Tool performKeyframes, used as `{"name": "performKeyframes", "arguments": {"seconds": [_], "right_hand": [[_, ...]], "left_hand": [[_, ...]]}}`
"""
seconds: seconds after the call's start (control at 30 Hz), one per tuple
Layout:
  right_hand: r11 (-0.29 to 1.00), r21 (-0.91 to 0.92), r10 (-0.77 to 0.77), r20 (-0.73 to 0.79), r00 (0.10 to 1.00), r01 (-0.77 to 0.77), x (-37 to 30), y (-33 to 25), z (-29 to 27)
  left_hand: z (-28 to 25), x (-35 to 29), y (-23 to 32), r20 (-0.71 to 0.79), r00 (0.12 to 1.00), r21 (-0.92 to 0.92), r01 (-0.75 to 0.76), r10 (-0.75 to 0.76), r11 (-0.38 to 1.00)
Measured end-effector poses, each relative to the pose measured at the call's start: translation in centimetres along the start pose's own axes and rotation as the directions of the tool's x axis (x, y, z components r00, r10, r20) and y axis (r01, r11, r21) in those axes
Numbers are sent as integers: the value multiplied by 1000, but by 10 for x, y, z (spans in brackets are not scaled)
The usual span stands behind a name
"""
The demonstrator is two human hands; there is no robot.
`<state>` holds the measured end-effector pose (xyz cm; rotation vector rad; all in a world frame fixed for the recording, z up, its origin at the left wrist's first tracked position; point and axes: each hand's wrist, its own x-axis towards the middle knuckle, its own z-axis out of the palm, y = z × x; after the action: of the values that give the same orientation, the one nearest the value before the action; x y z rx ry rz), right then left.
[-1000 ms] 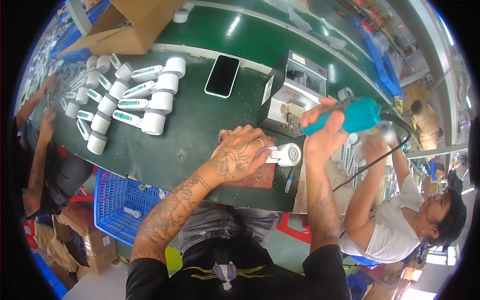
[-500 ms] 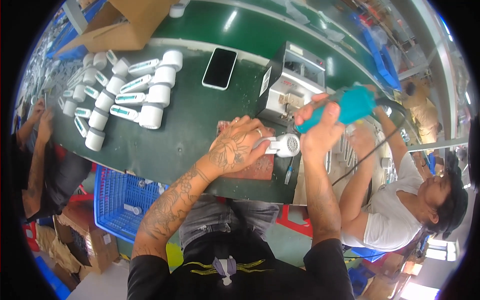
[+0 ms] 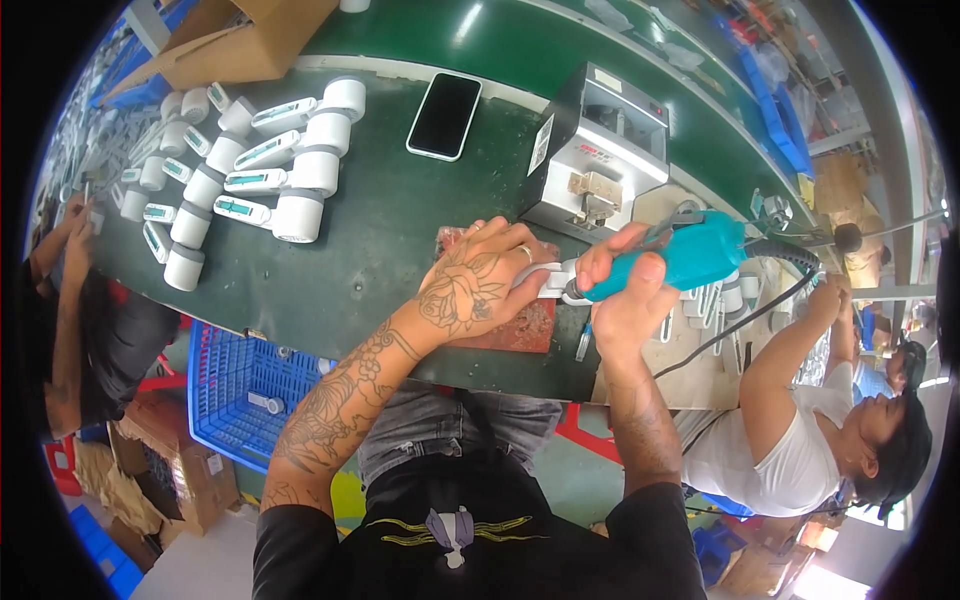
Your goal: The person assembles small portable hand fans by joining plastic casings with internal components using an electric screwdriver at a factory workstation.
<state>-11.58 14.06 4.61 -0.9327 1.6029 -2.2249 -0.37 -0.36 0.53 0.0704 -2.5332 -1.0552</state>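
My left hand is closed round the handle of a white handheld appliance, steadying it above a reddish-brown pad. A round vented end showed on it earlier; now my right hand and its tool mostly cover that end. In my right hand is a teal electric screwdriver, gripped with its tip pointing left at the appliance. Whether the tip touches a screw is hidden. A small screwdriver lies beside the pad. Several similar white appliances stand in rows on the left of the green table.
A black-screened phone and a silver-grey machine sit at the back. The screwdriver's cord runs at the right. A blue basket is below the left edge. Co-workers are at both sides, one in a white shirt.
My right hand has brought the electric screwdriver left and down onto the appliance's round end. My left hand stays on the handle. The co-worker's arm at the right has moved away from my tool.
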Motion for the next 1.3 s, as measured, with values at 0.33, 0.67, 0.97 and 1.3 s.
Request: {"name": "performKeyframes", "arguments": {"seconds": [0.33, 0.67, 0.97, 1.3], "right_hand": [[997, 76, 0, -98, 995, 8, -3, 29, 3], [954, 280, -45, -216, 975, 106, -43, -52, -13], [783, 616, -313, 270, 911, 86, -60, -1, -42], [938, 334, 191, -263, 946, -97, -76, -23, 47]], "left_hand": [[-4, -2, -6, -65, 996, 164, -49, 60, 985], [37, -38, 7, -50, 879, 522, -382, 474, 763], [-137, -156, -13, -441, 897, 380, 172, 15, 909], [-283, -329, -138, -915, -15, -354, 507, -403, 786]]}}
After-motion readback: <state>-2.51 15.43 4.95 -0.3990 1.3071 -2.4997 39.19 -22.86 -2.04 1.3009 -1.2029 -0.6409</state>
